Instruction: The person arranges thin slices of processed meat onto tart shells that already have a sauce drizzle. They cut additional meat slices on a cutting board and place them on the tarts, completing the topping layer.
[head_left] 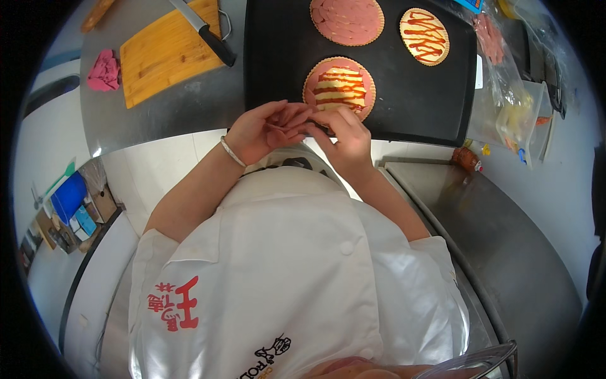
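Observation:
My left hand and my right hand meet at the near edge of a black baking tray. Together they hold thin pink ham slices, fingers pinching them between the two hands. Just beyond my fingers lies a round pizza base topped with ham, yellow cheese and red sauce lines. Two more bases sit farther back: one covered in ham slices, one with sauce zigzags only. A silver bracelet circles my left wrist.
A wooden cutting board with a black-handled knife lies left of the tray, a pink cloth beside it. Plastic bags with ingredients lie right of the tray. A small sauce bottle lies on the steel counter.

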